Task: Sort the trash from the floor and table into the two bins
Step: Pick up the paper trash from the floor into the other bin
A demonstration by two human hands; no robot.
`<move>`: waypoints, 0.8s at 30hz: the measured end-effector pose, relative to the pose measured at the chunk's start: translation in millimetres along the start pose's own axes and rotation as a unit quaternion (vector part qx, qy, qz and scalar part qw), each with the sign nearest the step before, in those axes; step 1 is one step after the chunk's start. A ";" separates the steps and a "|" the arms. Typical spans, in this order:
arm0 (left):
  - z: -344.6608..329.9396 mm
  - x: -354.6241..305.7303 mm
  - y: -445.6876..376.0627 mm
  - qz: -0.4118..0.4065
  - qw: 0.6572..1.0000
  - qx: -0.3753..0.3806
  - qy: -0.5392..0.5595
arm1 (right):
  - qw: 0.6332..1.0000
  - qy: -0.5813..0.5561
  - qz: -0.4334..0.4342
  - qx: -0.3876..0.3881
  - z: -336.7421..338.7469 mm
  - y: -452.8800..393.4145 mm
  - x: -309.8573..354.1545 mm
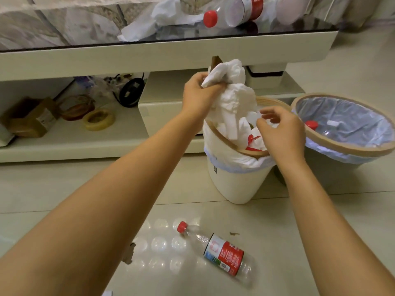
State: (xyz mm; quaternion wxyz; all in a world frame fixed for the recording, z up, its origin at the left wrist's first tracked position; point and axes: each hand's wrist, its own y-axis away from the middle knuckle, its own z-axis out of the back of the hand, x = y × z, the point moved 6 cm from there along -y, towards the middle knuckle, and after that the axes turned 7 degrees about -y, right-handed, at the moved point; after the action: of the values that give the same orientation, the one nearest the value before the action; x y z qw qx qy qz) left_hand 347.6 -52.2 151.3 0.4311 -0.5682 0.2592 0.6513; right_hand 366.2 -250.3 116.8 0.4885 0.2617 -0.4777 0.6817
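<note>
My left hand (pixel 199 94) grips a wad of crumpled white paper (pixel 232 86) above the white bin (pixel 235 180), which holds more white paper and red scraps. My right hand (pixel 280 133) hovers over that bin's near rim, fingers loosely curled, holding nothing I can see. To the right stands a grey bin (pixel 342 149) with a bluish liner and a red-capped bottle inside. An empty plastic bottle (pixel 222 251) with a red cap and red label lies on the floor close to me. On the glass table lie white paper (pixel 166 16) and another red-capped bottle (pixel 233 10).
The low table (pixel 149 54) spans the back, with a shelf below holding a cardboard box (pixel 30 120), a tape roll (pixel 98 119) and cables. Small brown scraps (pixel 129 253) lie on the tiled floor.
</note>
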 end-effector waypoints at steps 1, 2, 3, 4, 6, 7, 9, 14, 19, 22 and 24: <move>-9.6 1.6 -2.8 -0.001 1.000 0.000 -0.001 | 1.000 -0.010 0.003 -0.007 2.9 -2.1 -1.4; -18.9 4.5 -4.5 0.000 1.000 0.004 -0.002 | 1.000 -0.018 0.003 -0.013 5.3 -4.1 -3.3; -27.2 9.1 -5.4 0.004 1.000 0.008 -0.005 | 1.000 -0.023 0.002 -0.019 7.2 -6.1 -5.7; -34.8 15.2 -6.1 0.012 1.000 0.014 -0.011 | 0.999 -0.025 0.000 -0.027 8.9 -7.4 -8.6; -46.5 29.7 -6.7 0.029 0.998 0.034 -0.045 | 0.999 -0.028 -0.007 -0.037 10.7 -8.1 -14.4; -50.6 36.4 -6.2 0.026 0.995 0.047 -0.081 | 0.999 -0.028 -0.010 -0.038 10.4 -7.4 -16.8; -54.5 45.2 -5.3 -0.012 0.979 0.064 -0.192 | 0.999 -0.028 -0.010 -0.035 9.2 -5.5 -19.7; -62.2 48.7 4.6 -0.136 0.835 0.122 -0.518 | 1.000 -0.015 0.000 -0.021 2.8 -2.6 -19.9; -66.2 69.7 10.8 -0.060 0.764 0.215 -0.605 | 1.000 0.006 -0.003 0.001 -9.5 -0.7 -19.2; -62.3 68.8 14.2 -0.074 0.774 0.217 -0.590 | 1.000 0.018 -0.005 0.014 -15.1 1.2 -18.0; -54.1 65.1 16.4 -0.093 0.798 0.190 -0.564 | 1.000 0.022 -0.005 0.022 -18.2 2.8 -15.8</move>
State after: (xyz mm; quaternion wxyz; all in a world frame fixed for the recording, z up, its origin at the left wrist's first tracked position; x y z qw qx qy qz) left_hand 362.6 -87.7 74.2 0.6588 -0.0286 0.0347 0.7510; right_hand 371.8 -240.5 95.3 0.4960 0.2595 -0.4509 0.6952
